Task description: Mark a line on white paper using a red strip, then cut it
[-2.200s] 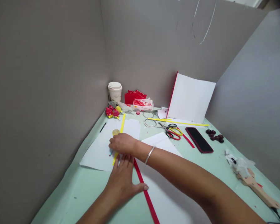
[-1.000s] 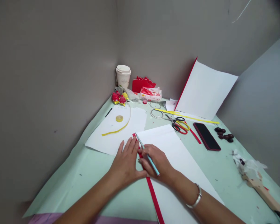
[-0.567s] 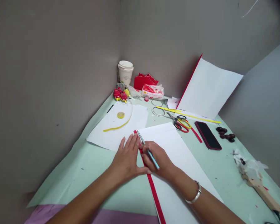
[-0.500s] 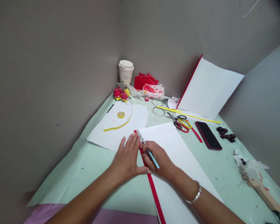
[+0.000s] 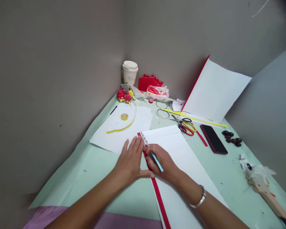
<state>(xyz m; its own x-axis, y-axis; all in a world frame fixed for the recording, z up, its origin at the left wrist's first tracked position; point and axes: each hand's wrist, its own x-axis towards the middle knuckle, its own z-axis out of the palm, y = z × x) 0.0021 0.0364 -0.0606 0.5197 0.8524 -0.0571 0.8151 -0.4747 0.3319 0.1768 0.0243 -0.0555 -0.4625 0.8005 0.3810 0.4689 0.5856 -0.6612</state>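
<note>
My left hand [image 5: 130,160] lies flat with its fingers stretched out, pressing on a red strip [image 5: 160,198] along the left edge of a white paper sheet [image 5: 181,168]. Closed round a light blue patterned pencil [image 5: 157,161] is my right hand [image 5: 163,162], which rests on the sheet beside my left fingers. The pencil's tip points away from me, near the top end of the red strip. Both hands cover the middle part of the strip.
Beyond my hands lie a second white sheet [image 5: 119,140], a yellow tape roll [image 5: 124,116], scissors [image 5: 182,124] and a phone [image 5: 214,139]. A glue gun [image 5: 269,197] is at right. A lidded cup [image 5: 130,73] stands in the corner; a white board [image 5: 216,92] leans on the wall.
The whole view has shifted slightly. Both hands keep nearly the same place on the sheet, and the pencil stays in my right hand.
</note>
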